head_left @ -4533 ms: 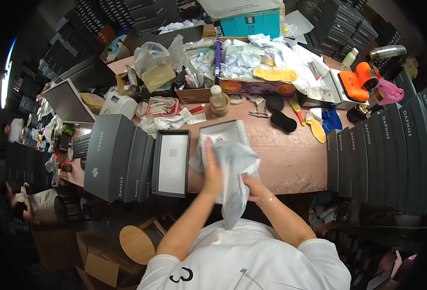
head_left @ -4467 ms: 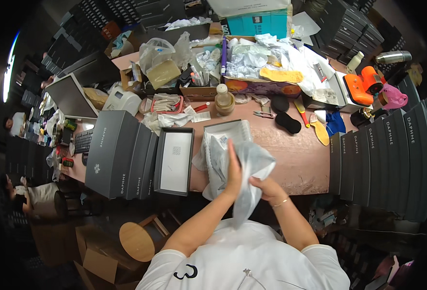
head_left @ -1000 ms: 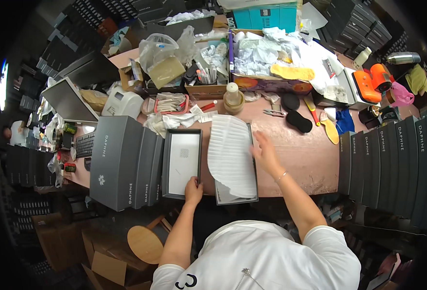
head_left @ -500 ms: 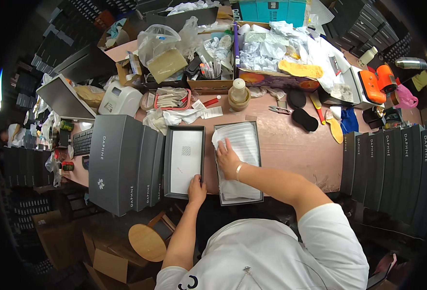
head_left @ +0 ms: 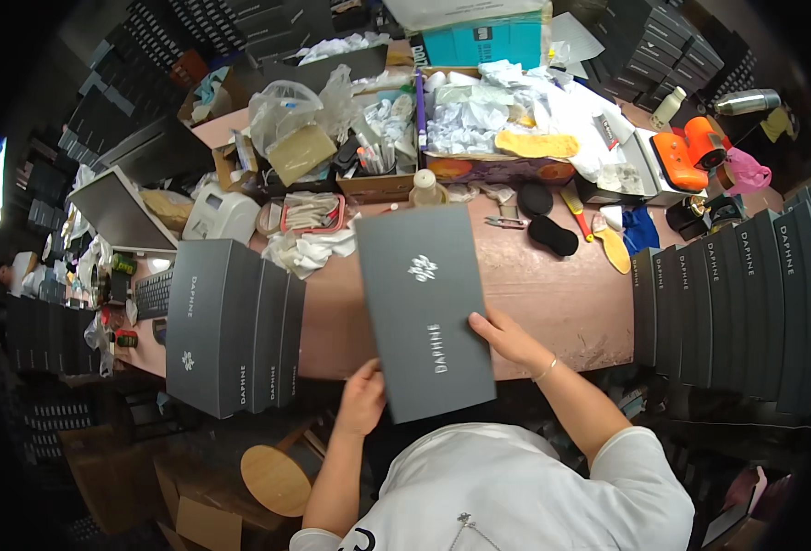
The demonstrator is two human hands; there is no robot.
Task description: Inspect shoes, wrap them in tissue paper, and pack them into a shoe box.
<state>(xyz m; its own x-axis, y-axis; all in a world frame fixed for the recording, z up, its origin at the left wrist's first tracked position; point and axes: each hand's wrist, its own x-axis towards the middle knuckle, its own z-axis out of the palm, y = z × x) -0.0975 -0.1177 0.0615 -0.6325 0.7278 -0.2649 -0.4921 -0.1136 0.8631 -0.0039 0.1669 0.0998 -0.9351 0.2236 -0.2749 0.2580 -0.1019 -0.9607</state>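
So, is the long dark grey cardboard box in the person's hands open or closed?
Closed. The long dark grey cardboard box shows only its flat lid; no inside or white paper is visible. The left hand and right hand grip its near edges.

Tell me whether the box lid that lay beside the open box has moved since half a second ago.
Yes. The dark lid has gone right, away from the grey box stack, and now covers the box, with the left hand and right hand on its near edge.

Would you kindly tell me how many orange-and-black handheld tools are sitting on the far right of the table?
2. The first orange tool lies on the white tray; the second orange tool sits just right of it, touching, beside the pink bag. Clutter may hide others.
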